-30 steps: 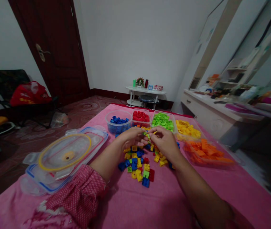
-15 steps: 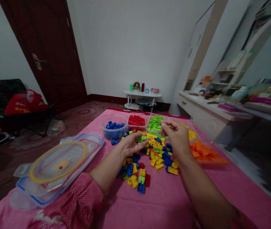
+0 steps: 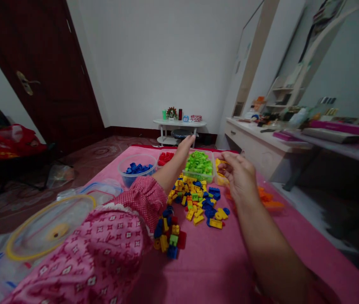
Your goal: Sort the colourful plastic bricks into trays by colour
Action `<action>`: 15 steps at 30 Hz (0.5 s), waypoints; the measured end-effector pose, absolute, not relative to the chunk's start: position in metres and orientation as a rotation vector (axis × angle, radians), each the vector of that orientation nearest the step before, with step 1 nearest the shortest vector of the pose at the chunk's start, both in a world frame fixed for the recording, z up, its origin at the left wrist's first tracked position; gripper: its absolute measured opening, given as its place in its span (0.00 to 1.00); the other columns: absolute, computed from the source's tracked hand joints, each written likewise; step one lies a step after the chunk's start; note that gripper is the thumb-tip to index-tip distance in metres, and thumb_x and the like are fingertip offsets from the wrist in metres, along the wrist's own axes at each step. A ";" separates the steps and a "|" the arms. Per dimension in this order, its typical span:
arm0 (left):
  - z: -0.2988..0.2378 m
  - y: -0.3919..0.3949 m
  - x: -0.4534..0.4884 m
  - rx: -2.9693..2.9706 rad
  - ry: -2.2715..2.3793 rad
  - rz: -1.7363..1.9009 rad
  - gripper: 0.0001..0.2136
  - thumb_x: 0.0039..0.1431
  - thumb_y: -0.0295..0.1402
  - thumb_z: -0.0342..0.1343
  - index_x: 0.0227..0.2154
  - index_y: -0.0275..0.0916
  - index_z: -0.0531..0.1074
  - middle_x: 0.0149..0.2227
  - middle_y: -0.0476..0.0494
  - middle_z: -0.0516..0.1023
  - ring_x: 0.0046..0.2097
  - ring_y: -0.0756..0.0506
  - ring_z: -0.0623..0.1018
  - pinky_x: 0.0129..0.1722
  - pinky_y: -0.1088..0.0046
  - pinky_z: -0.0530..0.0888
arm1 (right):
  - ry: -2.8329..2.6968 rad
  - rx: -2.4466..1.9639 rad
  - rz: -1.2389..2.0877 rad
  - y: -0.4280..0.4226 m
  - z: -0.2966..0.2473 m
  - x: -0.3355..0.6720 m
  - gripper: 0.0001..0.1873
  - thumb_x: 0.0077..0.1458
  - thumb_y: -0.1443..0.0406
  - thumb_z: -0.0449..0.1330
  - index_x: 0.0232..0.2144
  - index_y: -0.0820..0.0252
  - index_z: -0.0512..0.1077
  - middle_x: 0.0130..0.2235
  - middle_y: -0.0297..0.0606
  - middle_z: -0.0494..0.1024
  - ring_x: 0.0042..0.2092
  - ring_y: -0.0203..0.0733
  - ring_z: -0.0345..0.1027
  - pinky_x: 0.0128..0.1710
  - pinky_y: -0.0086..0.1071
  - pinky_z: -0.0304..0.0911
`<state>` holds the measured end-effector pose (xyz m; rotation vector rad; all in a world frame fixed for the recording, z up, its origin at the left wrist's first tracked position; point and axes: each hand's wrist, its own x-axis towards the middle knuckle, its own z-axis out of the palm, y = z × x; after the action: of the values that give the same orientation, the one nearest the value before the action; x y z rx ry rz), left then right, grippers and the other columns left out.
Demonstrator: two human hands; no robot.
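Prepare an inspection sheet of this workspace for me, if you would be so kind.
Surface: pink cloth under the blocks.
Job's things: mixed blocks heaped on the cloth; blue blocks, red blocks, green blocks, yellow blocks and orange blocks set apart by colour.
Clutter: yellow-rimmed lid among other lids, partly behind the left sleeve.
Hands: left hand extended between red and green blocks; right hand by yellow blocks, fingers bent; grip unclear for both.
Cables: nothing seen.
Surroundings: door, side table, red bag.
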<state>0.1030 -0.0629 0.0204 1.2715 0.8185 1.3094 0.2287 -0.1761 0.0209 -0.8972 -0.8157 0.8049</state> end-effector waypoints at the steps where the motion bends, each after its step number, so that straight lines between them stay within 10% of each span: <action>1: 0.017 -0.067 0.101 1.327 0.816 1.306 0.18 0.57 0.41 0.53 0.49 0.40 0.66 0.54 0.37 0.68 0.56 0.41 0.66 0.49 0.64 0.66 | -0.859 -0.927 0.782 -0.175 0.018 0.227 0.12 0.40 0.61 0.64 0.28 0.63 0.73 0.29 0.34 0.76 0.22 0.27 0.64 0.21 0.21 0.61; 15: -0.030 -0.138 0.006 2.061 1.238 0.900 0.09 0.48 0.29 0.55 0.32 0.34 0.77 0.30 0.43 0.79 0.31 0.48 0.75 0.31 0.75 0.68 | -2.183 -1.810 0.230 -0.170 -0.028 0.209 0.11 0.38 0.63 0.66 0.29 0.55 0.76 0.31 0.36 0.77 0.32 0.40 0.69 0.27 0.29 0.54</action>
<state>0.0058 -0.1382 -0.0296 2.0605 1.2384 0.9002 0.2094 -0.1702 -0.0281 -1.8097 -2.1834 0.2303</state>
